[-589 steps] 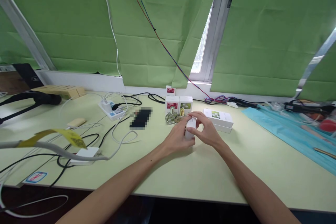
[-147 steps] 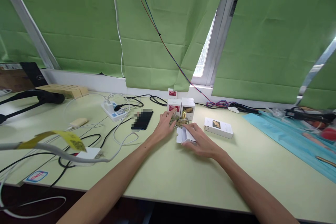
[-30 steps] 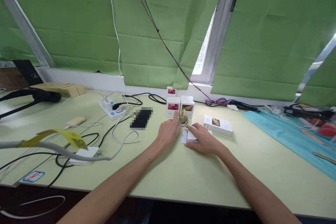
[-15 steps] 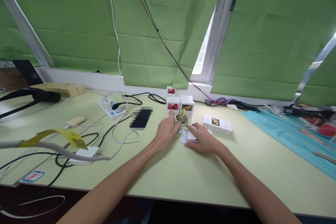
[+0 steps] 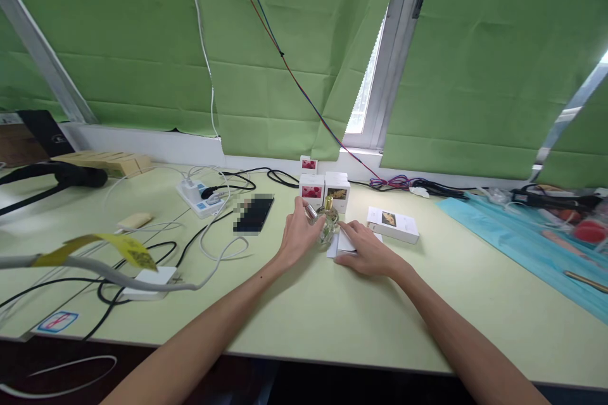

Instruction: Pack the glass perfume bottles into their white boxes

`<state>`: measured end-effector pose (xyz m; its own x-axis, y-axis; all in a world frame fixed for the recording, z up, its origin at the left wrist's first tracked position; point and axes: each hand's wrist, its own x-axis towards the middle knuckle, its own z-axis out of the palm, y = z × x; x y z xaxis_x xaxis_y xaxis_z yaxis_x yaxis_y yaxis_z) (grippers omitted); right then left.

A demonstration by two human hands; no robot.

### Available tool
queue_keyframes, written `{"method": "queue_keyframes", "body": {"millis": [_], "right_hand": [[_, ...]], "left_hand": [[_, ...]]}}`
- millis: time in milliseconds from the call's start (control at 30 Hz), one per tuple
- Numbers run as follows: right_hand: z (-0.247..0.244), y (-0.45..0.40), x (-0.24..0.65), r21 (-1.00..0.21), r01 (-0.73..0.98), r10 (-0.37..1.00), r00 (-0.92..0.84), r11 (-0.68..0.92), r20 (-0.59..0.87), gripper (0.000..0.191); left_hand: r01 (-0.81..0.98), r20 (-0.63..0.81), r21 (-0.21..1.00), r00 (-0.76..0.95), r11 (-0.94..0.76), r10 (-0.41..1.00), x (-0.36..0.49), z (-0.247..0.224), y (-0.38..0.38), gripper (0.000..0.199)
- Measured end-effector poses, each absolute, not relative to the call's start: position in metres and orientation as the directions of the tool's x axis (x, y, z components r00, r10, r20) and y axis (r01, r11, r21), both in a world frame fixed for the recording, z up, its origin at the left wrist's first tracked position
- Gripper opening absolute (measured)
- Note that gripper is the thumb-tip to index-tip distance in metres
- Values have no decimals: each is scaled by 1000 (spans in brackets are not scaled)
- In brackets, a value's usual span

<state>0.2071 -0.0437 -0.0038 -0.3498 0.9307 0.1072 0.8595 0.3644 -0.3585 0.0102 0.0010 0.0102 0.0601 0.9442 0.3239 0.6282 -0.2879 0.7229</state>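
- Head view: left hand (image 5: 304, 228), partly closed, holds a silver-capped glass bottle (image 5: 325, 238) left of the white carton (image 5: 345, 242); a loose grip could drop it.
- Right hand (image 5: 365, 250) clasps the carton (flap (image 5: 332, 245) out); slackening could shift it.

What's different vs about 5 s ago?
Silver-capped bottle: was upright beside the gold-capped bottle; now gripped in the left hand, brought nearer the person and tilted, cap to the left, base toward the open box. Unchanged: right hand on that box, gold-capped bottle upright, phone in place.
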Motion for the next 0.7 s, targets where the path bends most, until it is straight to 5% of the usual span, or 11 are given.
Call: {"method": "queue_keyframes", "body": {"millis": [700], "right_hand": [[-7,-43,208,-456,799,920,-347,392,183,88]], "left_hand": [[432,170,886,33,-167,985,12,-3,5,44]]}}
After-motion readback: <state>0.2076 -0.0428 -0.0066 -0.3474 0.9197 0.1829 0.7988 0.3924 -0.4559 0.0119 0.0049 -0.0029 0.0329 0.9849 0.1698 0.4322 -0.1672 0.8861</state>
